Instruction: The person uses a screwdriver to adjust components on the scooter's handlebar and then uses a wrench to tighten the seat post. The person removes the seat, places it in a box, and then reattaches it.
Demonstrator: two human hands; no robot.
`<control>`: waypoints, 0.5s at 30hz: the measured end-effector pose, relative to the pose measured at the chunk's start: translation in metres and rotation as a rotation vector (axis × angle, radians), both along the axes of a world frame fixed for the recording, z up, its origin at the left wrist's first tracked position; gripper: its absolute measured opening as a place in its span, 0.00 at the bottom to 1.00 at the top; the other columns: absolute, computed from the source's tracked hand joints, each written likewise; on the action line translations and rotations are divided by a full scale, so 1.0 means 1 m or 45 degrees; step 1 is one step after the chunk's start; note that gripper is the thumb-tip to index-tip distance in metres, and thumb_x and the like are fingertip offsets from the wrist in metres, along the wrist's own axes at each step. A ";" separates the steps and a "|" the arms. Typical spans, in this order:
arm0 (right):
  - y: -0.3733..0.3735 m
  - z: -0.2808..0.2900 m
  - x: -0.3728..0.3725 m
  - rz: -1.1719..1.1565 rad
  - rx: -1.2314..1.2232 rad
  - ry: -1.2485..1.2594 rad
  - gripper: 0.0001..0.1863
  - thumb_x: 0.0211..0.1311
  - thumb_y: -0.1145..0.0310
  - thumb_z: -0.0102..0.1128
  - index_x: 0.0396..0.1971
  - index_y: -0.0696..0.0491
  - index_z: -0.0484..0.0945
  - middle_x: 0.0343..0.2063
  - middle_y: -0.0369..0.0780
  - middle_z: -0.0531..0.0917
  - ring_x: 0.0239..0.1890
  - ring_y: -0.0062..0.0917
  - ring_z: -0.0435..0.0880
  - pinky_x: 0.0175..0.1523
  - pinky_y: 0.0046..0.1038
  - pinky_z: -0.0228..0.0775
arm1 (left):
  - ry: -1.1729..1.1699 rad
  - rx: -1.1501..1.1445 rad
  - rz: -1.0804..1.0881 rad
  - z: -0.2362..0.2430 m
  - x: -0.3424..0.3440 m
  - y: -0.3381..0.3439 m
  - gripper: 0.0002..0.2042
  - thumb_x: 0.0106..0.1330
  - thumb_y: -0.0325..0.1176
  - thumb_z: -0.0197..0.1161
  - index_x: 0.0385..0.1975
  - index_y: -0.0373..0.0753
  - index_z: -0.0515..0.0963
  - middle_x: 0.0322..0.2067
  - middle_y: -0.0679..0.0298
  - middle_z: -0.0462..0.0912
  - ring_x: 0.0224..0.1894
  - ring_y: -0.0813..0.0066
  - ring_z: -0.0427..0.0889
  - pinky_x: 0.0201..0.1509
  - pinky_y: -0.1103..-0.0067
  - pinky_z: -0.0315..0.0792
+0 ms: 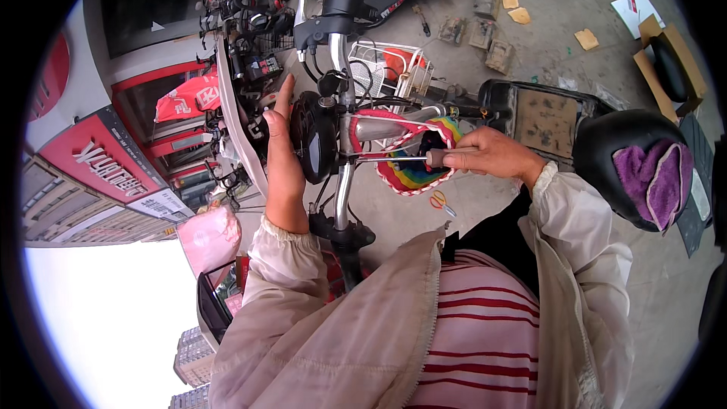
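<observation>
My right hand (pixel 496 153) is closed around the handle of a screwdriver (pixel 401 158). Its thin shaft points left, and the tip meets the back of a round black headlight-like unit (pixel 316 136) on the silver handlebar (pixel 344 201). Whatever the tip touches is too small to make out. Along the front of that unit my left hand (pixel 283 155) is raised with fingers stretched out; its palm side is partly hidden. A rainbow-striped knitted bag (pixel 448 133) with a pink-and-white strap hangs from the bike's stem, just under the screwdriver.
A white wire basket (pixel 363 68) is beyond the stem. Orange-handled scissors (pixel 439 201) lie on the ground. To the right are the black seat (pixel 594 151) with a purple cloth (pixel 655 174), a cardboard box (pixel 647 79) and dirty blocks (pixel 500 55). Parked bikes (pixel 246 11) crowd the far left.
</observation>
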State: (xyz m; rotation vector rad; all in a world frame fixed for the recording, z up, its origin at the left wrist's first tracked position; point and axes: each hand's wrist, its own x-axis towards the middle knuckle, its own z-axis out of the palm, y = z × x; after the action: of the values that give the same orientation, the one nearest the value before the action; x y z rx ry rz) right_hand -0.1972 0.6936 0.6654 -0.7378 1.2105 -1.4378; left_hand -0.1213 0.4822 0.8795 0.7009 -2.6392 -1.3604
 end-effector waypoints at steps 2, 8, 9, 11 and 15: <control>0.002 0.001 0.011 -0.484 -0.057 0.417 0.24 0.47 0.45 0.66 0.22 0.54 0.79 0.18 0.40 0.79 0.19 0.30 0.77 0.26 0.28 0.68 | 0.027 -0.008 0.018 -0.005 -0.002 -0.003 0.40 0.66 0.64 0.30 0.65 0.33 0.53 0.62 0.55 0.60 0.63 0.68 0.60 0.66 0.75 0.52; -0.006 -0.012 0.021 -0.240 -0.048 -0.068 0.25 0.50 0.44 0.65 0.21 0.55 0.77 0.15 0.38 0.75 0.16 0.20 0.71 0.24 0.25 0.64 | 0.024 0.084 0.015 -0.003 -0.002 -0.001 0.33 0.71 0.56 0.34 0.61 0.31 0.60 0.47 0.59 0.74 0.45 0.76 0.74 0.51 0.83 0.66; -0.007 -0.013 0.012 0.169 -0.002 -0.593 0.25 0.49 0.45 0.65 0.22 0.55 0.76 0.15 0.38 0.74 0.16 0.19 0.70 0.23 0.25 0.63 | 0.011 0.079 0.014 -0.003 -0.002 -0.001 0.32 0.71 0.56 0.35 0.61 0.31 0.60 0.48 0.59 0.74 0.45 0.76 0.74 0.50 0.83 0.66; -0.004 -0.007 0.005 0.065 -0.040 -0.345 0.23 0.53 0.47 0.63 0.21 0.55 0.75 0.14 0.35 0.71 0.15 0.18 0.67 0.22 0.23 0.59 | 0.009 0.081 0.016 -0.002 -0.004 -0.001 0.31 0.71 0.54 0.36 0.60 0.31 0.61 0.47 0.59 0.74 0.45 0.76 0.74 0.50 0.83 0.67; -0.005 0.000 0.025 -0.824 -0.262 0.859 0.24 0.58 0.48 0.59 0.19 0.56 0.74 0.13 0.30 0.68 0.15 0.14 0.63 0.21 0.20 0.55 | 0.046 0.116 0.067 -0.002 -0.004 0.005 0.29 0.71 0.51 0.38 0.60 0.30 0.62 0.46 0.59 0.75 0.44 0.76 0.74 0.50 0.82 0.67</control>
State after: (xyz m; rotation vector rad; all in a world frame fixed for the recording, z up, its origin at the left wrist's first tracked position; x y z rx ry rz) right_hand -0.1720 0.6884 0.6654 -1.0857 1.9633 -1.9354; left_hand -0.1251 0.4875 0.8776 0.7435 -2.5267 -1.4725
